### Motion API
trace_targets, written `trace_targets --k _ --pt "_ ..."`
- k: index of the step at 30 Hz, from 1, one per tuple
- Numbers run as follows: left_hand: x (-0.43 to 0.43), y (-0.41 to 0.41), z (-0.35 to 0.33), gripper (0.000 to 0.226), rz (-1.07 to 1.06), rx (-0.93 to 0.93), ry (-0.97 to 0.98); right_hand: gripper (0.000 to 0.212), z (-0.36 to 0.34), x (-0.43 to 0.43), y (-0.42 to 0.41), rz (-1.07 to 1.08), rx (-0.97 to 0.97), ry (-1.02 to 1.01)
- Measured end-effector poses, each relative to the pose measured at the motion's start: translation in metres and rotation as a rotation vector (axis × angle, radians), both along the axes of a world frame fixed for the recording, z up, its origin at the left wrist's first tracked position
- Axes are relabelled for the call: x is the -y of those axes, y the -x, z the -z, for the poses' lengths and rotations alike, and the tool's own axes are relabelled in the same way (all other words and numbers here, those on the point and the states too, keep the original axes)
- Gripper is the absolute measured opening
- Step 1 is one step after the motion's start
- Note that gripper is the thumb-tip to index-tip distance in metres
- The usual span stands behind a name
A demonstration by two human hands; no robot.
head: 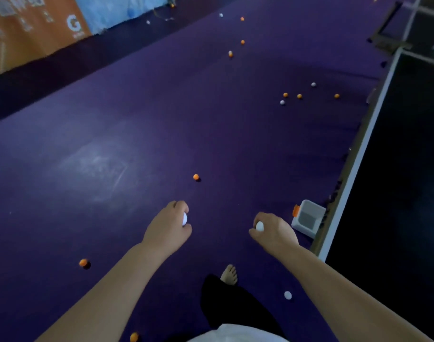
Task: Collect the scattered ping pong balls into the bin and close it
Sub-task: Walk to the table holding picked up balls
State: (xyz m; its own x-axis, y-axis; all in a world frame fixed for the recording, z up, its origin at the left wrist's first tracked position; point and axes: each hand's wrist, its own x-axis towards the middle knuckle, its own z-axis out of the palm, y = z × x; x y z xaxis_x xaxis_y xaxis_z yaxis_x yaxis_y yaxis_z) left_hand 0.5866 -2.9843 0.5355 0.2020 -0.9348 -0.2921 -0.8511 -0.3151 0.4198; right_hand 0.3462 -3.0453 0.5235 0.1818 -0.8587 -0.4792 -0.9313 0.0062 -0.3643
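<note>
Both hands (168, 227) (276, 230) curled round white balls (184, 219) (259, 226)

A large white letter G (73, 23) stands on the orange banner (26, 35) at the upper left. The small white print just under it, and the other white marks on the same banner, are too blurred to read.

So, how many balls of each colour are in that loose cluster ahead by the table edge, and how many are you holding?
Orange balls in the cluster: 3
White balls in the cluster: 2
Held white balls: 2, one in the left hand, one in the right hand
Total: 7
</note>
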Motion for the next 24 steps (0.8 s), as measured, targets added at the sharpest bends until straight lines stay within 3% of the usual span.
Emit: trace_targets --k 7,13,15,17,24 --pt "0.135 0.039 0.008 0.047 0.168 0.039 -0.042 0.018 0.005 0.095 0.035 0.192 0.062 -0.021" --pt "0.240 0.071 0.023 0.043 0.396 0.021 -0.107 0.030 0.029 0.147 0.061 0.391 0.103 -0.090" --pt "0.281 0.083 0.034 0.031 0.489 0.036 -0.119 0.036 0.043 0.165 0.065 0.474 0.118 -0.099" --pt "0.324 0.096 0.050 0.021 0.593 0.060 -0.119 0.040 0.063 0.186 0.067 0.582 0.132 -0.096" --pt "0.435 0.153 0.157 0.027 0.938 -0.049 -0.207 0.041 0.170 0.240 0.067 1.043 0.145 -0.037"
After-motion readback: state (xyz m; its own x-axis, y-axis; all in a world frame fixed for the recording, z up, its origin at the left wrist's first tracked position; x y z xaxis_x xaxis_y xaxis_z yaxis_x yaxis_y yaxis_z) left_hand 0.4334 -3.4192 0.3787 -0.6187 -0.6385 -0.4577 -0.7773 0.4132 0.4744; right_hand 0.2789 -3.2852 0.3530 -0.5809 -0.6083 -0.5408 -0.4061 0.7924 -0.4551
